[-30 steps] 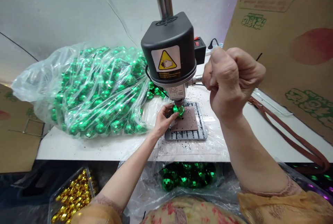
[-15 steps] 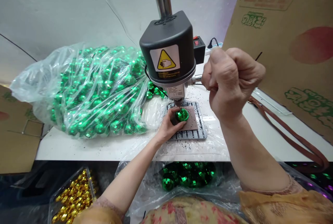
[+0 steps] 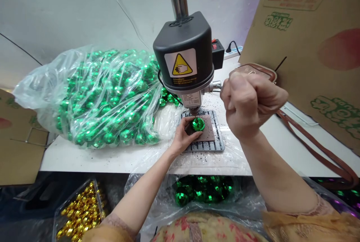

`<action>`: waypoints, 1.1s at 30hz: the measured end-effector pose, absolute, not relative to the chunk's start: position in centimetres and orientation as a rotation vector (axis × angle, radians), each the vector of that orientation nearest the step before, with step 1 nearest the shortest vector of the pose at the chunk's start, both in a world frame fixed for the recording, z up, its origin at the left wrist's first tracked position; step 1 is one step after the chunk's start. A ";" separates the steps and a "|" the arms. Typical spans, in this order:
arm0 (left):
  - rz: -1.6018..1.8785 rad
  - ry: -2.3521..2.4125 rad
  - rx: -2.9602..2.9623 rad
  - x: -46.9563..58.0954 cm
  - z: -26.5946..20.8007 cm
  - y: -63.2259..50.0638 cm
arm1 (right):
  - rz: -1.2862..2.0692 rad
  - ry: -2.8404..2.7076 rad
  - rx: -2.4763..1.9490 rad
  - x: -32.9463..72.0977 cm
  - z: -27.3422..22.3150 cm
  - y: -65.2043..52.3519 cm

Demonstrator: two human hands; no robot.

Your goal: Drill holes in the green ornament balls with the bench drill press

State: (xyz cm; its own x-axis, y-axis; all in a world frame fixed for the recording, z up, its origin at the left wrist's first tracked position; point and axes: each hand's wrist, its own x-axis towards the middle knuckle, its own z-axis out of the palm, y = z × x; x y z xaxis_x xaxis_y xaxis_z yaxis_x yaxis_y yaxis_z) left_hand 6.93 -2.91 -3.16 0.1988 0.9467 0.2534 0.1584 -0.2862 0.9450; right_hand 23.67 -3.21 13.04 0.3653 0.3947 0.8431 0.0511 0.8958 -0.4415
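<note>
My left hand (image 3: pixel 184 133) is closed around a shiny green faceted ball (image 3: pixel 198 124), thumb in front and fingers behind. The ball sits on a pinkish square pad (image 3: pixel 208 129) over the slotted metal base (image 3: pixel 219 145) of a small drill press (image 3: pixel 182 53). Directly above the ball is the press's chuck (image 3: pixel 194 111); whether a bit touches the ball cannot be made out. To the right of the black motor housing, my right hand (image 3: pixel 250 103) makes a fist around the end of the feed handle (image 3: pixel 216 86), most of which the fingers hide.
A clear bag of green balls (image 3: pixel 109 99) fills the table's left side. More green balls (image 3: pixel 202 189) lie in plastic below the table edge, near a bin of gold balls (image 3: pixel 81 212). At right are a brown-strapped bag (image 3: pixel 309 141) and a cardboard box (image 3: pixel 303 54). Dark specks surround the base.
My right fist has come down, uncovering part of the strapped bag behind it. My left hand still holds the ball on the pad. The whole view has shifted slightly.
</note>
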 end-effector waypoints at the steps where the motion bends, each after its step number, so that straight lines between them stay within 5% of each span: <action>1: 1.174 1.056 1.636 6.9 -3.2 -2.9 | 0.225 -1.182 -0.416 23.6 12.8 -3.3; 33: 1.189 1.015 1.633 6.8 -3.2 -3.1 | 0.033 -1.276 -0.165 23.8 8.9 -2.8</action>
